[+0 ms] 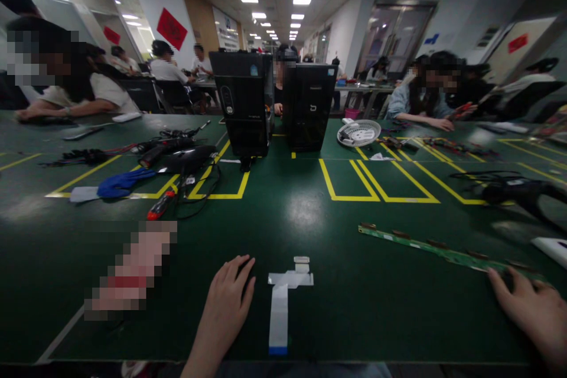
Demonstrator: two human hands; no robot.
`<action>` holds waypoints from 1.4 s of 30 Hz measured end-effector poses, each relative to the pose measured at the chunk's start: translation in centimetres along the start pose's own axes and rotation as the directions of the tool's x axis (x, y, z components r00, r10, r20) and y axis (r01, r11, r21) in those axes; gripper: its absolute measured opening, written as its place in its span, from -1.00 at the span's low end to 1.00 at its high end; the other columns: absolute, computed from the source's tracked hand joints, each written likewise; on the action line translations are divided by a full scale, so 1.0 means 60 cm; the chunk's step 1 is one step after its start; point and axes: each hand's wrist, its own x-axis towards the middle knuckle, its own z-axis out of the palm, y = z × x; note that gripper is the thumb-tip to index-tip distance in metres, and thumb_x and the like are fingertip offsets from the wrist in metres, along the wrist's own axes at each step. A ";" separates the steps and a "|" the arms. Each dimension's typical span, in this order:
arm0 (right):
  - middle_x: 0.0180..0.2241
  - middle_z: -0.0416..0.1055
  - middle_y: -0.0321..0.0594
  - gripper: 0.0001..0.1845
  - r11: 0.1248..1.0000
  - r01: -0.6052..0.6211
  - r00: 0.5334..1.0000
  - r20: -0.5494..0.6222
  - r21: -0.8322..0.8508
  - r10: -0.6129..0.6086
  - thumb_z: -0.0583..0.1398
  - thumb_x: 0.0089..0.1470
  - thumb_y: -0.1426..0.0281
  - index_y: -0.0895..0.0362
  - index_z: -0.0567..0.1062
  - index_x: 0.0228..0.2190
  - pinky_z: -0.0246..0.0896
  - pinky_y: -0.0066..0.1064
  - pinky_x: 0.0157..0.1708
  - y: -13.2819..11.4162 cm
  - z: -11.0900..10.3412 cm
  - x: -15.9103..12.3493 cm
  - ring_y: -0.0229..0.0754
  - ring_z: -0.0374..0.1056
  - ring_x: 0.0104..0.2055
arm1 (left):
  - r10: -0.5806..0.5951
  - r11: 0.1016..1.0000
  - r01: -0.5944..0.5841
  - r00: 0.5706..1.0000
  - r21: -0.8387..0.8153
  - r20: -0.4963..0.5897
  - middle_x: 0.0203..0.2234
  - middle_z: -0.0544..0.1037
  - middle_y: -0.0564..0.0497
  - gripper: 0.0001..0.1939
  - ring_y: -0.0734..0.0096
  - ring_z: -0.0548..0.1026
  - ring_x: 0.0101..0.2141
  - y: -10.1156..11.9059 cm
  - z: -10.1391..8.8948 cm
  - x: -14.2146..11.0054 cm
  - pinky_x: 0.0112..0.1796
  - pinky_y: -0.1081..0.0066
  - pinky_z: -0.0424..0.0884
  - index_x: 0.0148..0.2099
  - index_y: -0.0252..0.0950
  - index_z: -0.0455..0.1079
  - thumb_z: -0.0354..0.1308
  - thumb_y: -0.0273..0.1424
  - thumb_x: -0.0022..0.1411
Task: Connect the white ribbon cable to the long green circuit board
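Note:
My left hand [233, 295] rests palm down on the green table, fingers stretched out, holding nothing. Just to its right lies a flat white ribbon cable [279, 313], folded near the top, with a blue end toward me and a connector at its far end. At the right, my right hand [529, 301] has its fingers bent over the near end of a long, narrow green circuit board [425, 245]. Several brown connectors line the board, which slants away to the left. The fingers partly cover its right end.
Two black computer towers [245, 103] stand at the back. A red and black screwdriver [162, 205], a blue glove [124, 183] and dark cables lie left. A white basket [359, 133] sits beyond the yellow tape outlines. Black cables [509, 189] lie far right. Other people sit around.

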 end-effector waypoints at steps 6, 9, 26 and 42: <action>-0.01 0.26 0.38 -0.11 0.980 0.198 0.973 0.124 -0.015 -0.195 -0.20 0.08 -0.08 0.33 0.34 0.12 0.10 -0.02 0.03 -0.107 -0.036 -0.021 0.26 0.24 0.07 | -0.006 1.000 0.006 1.000 -0.004 -0.007 0.05 0.45 -0.14 -0.61 0.11 0.39 0.07 0.002 -0.002 0.000 0.09 0.03 0.31 0.14 -0.29 0.37 -0.07 -0.34 0.35; -0.04 0.30 0.25 -0.21 0.919 0.391 0.909 0.131 0.060 -0.395 -0.14 0.13 -0.01 0.30 0.35 0.12 0.16 -0.11 0.05 -0.175 -0.056 -0.032 0.14 0.30 0.01 | -0.007 1.000 0.007 1.000 -0.001 -0.009 0.05 0.46 -0.14 -0.61 0.11 0.39 0.07 0.004 -0.003 0.000 0.09 0.02 0.32 0.15 -0.29 0.36 -0.08 -0.34 0.36; 0.00 0.31 0.10 -0.28 0.559 0.794 0.581 -0.031 0.237 -0.813 -0.07 0.20 -0.06 0.18 0.36 0.14 0.21 -0.02 0.07 -0.468 -0.116 -0.255 0.12 0.23 0.09 | 0.006 1.000 -0.006 1.000 -0.008 -0.029 0.04 0.46 -0.12 -0.64 0.15 0.41 0.06 0.005 -0.006 0.002 0.09 0.04 0.32 0.12 -0.26 0.37 -0.06 -0.37 0.35; 0.18 0.22 -0.03 -0.43 0.386 0.871 0.422 -0.058 0.305 -0.905 -0.02 0.25 0.07 0.06 0.30 0.18 -0.03 0.07 0.24 -0.449 -0.136 -0.234 0.04 0.04 0.28 | -0.004 1.000 0.004 1.000 -0.021 -0.014 0.05 0.46 -0.11 -0.63 0.12 0.39 0.08 0.006 -0.008 0.003 0.10 0.02 0.31 0.14 -0.24 0.37 -0.05 -0.35 0.35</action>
